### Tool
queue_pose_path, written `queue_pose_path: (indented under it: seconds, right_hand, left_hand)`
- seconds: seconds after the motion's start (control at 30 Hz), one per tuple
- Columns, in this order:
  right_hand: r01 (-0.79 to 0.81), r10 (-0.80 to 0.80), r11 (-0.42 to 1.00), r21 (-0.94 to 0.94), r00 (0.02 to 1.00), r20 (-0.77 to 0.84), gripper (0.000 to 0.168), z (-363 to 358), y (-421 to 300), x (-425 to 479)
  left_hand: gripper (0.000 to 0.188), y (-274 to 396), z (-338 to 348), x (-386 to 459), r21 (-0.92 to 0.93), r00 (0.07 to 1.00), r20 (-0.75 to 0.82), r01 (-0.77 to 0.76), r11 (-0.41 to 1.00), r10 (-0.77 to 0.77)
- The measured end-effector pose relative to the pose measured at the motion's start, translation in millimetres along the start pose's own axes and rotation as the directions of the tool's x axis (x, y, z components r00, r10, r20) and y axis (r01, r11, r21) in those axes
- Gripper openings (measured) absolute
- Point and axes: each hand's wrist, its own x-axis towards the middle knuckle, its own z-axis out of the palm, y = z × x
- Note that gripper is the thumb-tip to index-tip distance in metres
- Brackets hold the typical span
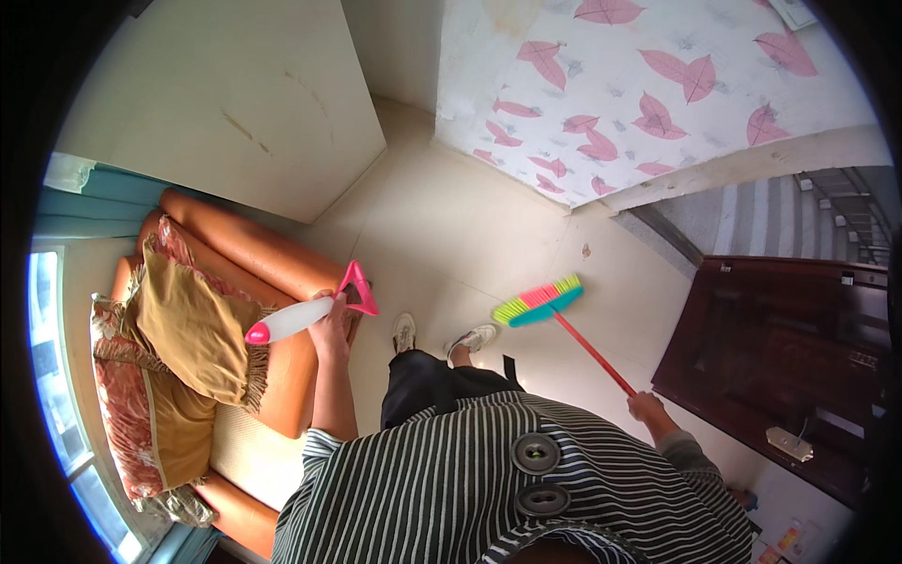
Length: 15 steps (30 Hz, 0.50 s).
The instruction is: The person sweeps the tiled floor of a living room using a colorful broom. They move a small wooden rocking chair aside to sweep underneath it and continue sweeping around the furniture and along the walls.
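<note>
My left hand (330,326) is closed around a white and pink plastic object (290,319) with a pink triangular frame at one end; its exact kind is unclear. It is held over the orange sofa's armrest. My right hand (645,407) grips the red handle of a broom (539,303). The broom head has a teal base and green and pink bristles, and it is turned outward over the tiled floor, right of my feet. Whether its bristles touch the floor cannot be told.
An orange sofa (282,261) with mustard and floral cushions (194,324) stands at the left, beside a pale panel (232,106). A leaf-patterned wall (599,92) rises ahead. At the right, a dark red door (768,352) stands open beside stairs (754,211). A small brown spot (586,251) marks the floor.
</note>
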Motion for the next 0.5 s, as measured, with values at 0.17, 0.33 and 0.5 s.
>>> queue_pose_path:
  seconds: [0.17,0.33,0.5]
  right_hand:
    - [0.004,0.0,0.995,0.102,0.999,-0.039,0.042,-24,48,-30]
    - [0.178,-0.16,0.978,0.108,0.975,-0.156,0.041,-92,-35,-54]
    - [0.35,-0.285,0.923,0.16,0.901,-0.325,0.04,-185,-177,-38]
  left_hand:
    - [0.018,14,37,19,0.036,0.994,0.013,0.106,0.994,-0.107]
    - [0.011,26,52,50,0.17,0.999,0.032,-0.023,0.985,0.018]
    - [0.012,40,67,104,0.152,0.98,0.114,-0.18,0.972,0.164]
